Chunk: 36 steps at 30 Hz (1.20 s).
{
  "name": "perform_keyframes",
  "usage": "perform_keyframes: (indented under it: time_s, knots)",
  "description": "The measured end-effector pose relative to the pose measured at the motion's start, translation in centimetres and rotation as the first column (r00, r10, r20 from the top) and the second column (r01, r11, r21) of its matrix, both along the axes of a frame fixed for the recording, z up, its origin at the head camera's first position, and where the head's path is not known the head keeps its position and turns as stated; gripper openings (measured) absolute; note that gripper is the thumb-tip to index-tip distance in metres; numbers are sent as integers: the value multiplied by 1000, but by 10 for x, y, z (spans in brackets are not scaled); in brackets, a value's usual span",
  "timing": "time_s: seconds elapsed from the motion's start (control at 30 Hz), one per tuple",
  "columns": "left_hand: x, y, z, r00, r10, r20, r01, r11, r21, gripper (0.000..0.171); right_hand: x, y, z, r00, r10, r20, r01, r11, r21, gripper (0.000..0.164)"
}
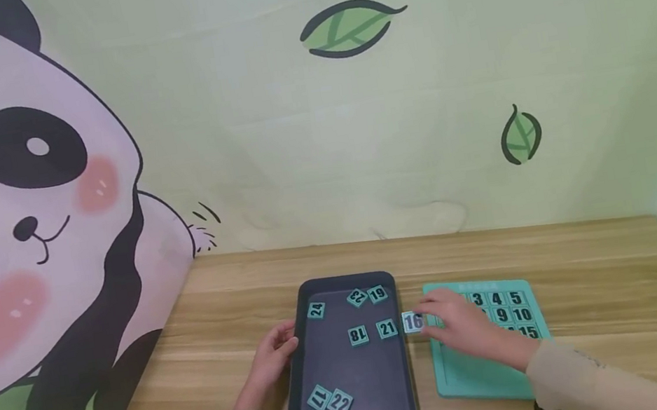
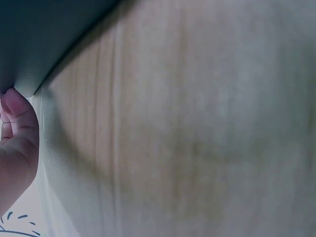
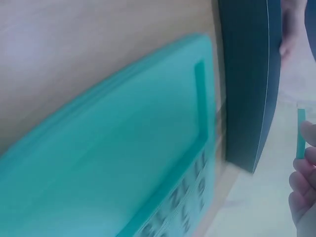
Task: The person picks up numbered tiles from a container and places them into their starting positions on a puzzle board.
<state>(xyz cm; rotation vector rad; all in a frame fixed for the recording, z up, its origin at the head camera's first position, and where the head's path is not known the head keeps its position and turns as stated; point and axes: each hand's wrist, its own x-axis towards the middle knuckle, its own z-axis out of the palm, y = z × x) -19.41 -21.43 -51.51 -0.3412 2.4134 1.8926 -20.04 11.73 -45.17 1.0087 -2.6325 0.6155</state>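
Note:
My right hand [image 1: 457, 324] pinches a number tile marked 16 [image 1: 412, 321] between thumb and fingers, just off the right rim of the dark tray [image 1: 353, 371]. In the right wrist view the tile's teal edge [image 3: 301, 133] sticks out from the fingertips. Under this hand lies a teal number board [image 1: 482, 377], its upper rows filled with tiles such as 5 [image 1: 515, 298] and 15 [image 1: 528, 332]. At the tray's left rim, my left hand [image 1: 271, 359] grips the edge with bent fingers; thumb [image 2: 22, 113] and fingertips meet the wall in the left wrist view.
Inside the tray are several loose tiles: 24 [image 1: 316, 310] at top left, 19 [image 1: 377, 294] and 23 near the top, 18 [image 1: 358, 336] and 21 [image 1: 387, 329] mid-right, and 17, 20 and 22 [image 1: 340, 403] at lower left. A panda-print wall covering [image 1: 267, 136] borders the wooden table [image 1: 601, 277].

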Motion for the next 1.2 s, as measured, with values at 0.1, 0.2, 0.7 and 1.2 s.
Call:
perform_keyframes:
  time_s: [0.1,0.2,0.7,1.2]
  knots:
    - [0,0,0,1000,0,-4,0,1000,3,34,0,16,-1,998,-60,37,60,998,-7,29]
    - [-1,0,-1,1000,3,-4,-3,1000,8,34,2,29,-4,992,-104,72,104,995,-3,29]
    - [-1,-1,-2,1000,3,1,-3,1000,23,34,22,51,-46,987,-157,45,153,986,69,31]
    - [-1,-1,-2,1000,1,-2,-1,1000,2,35,26,44,-56,990,-133,36,129,988,89,29]
